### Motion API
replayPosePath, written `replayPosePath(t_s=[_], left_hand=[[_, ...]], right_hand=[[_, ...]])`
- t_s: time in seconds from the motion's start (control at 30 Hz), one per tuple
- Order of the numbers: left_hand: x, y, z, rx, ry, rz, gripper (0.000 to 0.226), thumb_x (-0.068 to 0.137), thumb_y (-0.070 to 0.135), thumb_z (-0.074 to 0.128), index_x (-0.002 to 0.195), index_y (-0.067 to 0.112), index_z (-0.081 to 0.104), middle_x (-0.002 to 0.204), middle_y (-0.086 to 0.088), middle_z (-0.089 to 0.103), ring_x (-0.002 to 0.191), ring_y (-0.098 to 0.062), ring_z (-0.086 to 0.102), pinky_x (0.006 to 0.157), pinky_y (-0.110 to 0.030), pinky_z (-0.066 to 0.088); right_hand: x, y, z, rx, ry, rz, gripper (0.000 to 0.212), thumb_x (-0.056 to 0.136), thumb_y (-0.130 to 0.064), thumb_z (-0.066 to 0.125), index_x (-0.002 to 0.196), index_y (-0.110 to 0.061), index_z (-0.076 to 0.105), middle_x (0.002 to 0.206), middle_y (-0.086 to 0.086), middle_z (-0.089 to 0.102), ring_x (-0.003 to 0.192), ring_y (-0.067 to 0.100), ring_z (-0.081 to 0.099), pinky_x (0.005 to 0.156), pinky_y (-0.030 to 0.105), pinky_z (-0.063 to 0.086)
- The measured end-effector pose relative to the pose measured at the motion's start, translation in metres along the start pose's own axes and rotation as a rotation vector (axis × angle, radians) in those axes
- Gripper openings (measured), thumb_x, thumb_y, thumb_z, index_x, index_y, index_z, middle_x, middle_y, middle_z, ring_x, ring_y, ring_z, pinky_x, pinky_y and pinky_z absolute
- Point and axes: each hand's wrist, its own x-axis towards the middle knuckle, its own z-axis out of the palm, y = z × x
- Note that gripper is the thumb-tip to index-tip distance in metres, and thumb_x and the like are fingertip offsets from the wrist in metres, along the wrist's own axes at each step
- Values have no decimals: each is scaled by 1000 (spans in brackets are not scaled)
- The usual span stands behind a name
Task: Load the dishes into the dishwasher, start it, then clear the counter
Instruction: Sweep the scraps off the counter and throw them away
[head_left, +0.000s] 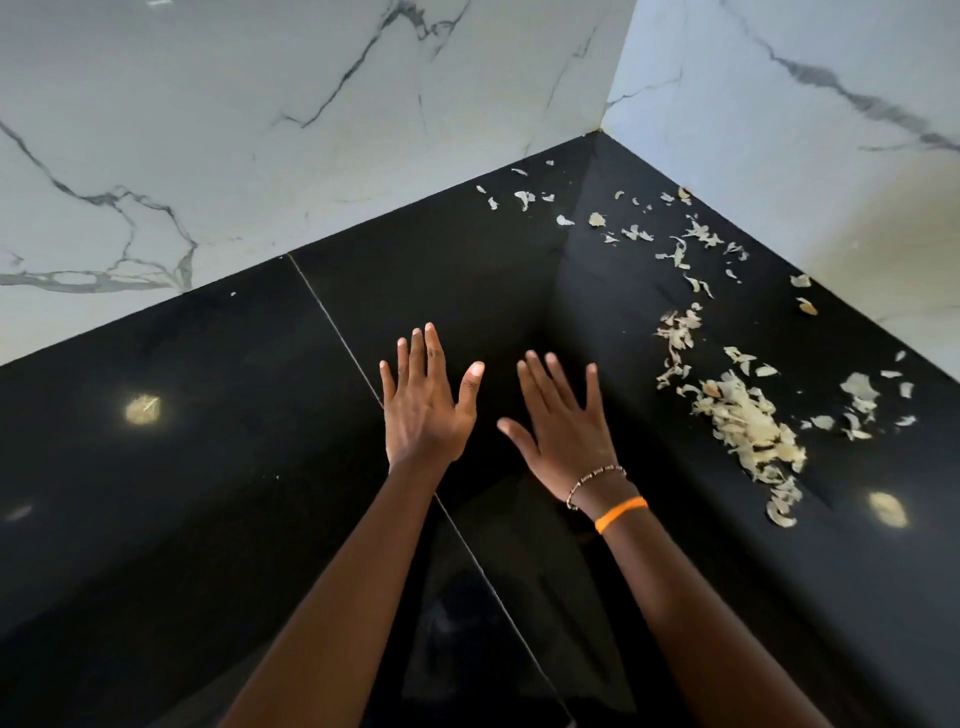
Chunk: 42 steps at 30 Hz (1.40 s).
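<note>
Counter (208, 415) black, glossy — peels (748, 421) right; both hands (423, 410) flat, spread.

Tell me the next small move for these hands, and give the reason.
Probably sweep the right hand rightward to the heap of pale papery peel scraps and gather them. Both hands are open and hold nothing, the left hand beside the right over the glossy black stone counter. The scraps lie scattered toward the white marble wall, the only litter in view.
</note>
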Motion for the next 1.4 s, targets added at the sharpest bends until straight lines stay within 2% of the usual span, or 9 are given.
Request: replayPosePath(t_s=[0.1, 0.3, 0.4, 0.53, 0.87, 1.03, 1.13, 1.27, 1.4], left_hand=[[-1, 2, 0, 19, -27, 55, 79, 90, 62, 8, 150, 11, 8, 158, -9, 11, 147, -23, 3, 120, -40, 3], [-5, 54, 17, 52, -126, 7, 76, 95, 57, 18, 149, 6, 1, 158, -15, -2, 146, -27, -6, 118, -41, -2], [-18, 102, 39, 37, -188, 173, 83, 92, 61, 23, 149, 6, -3, 158, -14, -4, 146, -26, -8, 118, -40, -5], [-34, 146, 66, 89, -252, 451, 96, 86, 71, 24, 149, 7, -8, 158, -12, -6, 146, -24, -9, 120, -39, -3], [18, 179, 77, 35, -229, 489, 93, 85, 71, 18, 149, 9, -7, 159, -5, 4, 146, -17, 3, 120, -33, 6], [18, 180, 78, -61, -177, 472, 92, 82, 71, 14, 150, 12, -9, 157, -8, 14, 146, -18, 13, 119, -30, 8], [17, 181, 78, -77, -174, 457, 93, 82, 72, 12, 149, 14, -12, 158, -8, 13, 145, -19, 13, 118, -30, 8], [18, 182, 80, -42, -194, 471, 95, 79, 73, 8, 149, 13, -12, 158, -8, 10, 146, -17, 8, 119, -31, 6], [19, 181, 81, -16, -198, 478, 95, 80, 75, 9, 149, 13, -12, 158, -7, 8, 146, -16, 5, 120, -31, 5]], right_hand=[[-20, 26, 2, 39, -8, 136, 84, 78, -66, -4, 149, -20, 0, 158, -6, -5, 146, 15, -6, 112, 49, -12], [-65, 91, -10, -4, 57, 469, 78, 90, -56, 39, 148, -10, 15, 158, 6, 8, 146, 26, -1, 109, 62, -4], [-106, 99, -14, 17, 176, 577, 90, 83, -56, 52, 148, -7, 12, 157, 9, 6, 145, 28, -3, 109, 56, -10], [-154, 106, -2, 271, 142, 925, 105, 79, -68, 44, 147, -5, -6, 157, 11, -6, 145, 24, -10, 118, 47, -5], [-97, 162, 4, 293, 176, 808, 104, 81, -71, 38, 147, -6, -8, 157, 10, -4, 146, 24, -7, 119, 39, -2], [-43, 185, -2, 265, 102, 501, 97, 86, -63, 38, 146, -5, -11, 158, 8, -6, 146, 24, -3, 119, 37, 0], [-29, 188, -10, 463, 108, 288, 88, 90, -57, 36, 147, -9, -9, 158, 3, 0, 146, 15, 4, 120, 36, -2], [-42, 246, -15, 366, 344, 602, 70, 93, -49, 28, 149, -10, 9, 157, 5, 14, 145, 20, 11, 116, 42, -2], [-72, 305, -8, 410, 239, 927, 66, 96, -49, 23, 148, -10, 13, 157, 7, 9, 146, 22, 4, 119, 43, 1]])
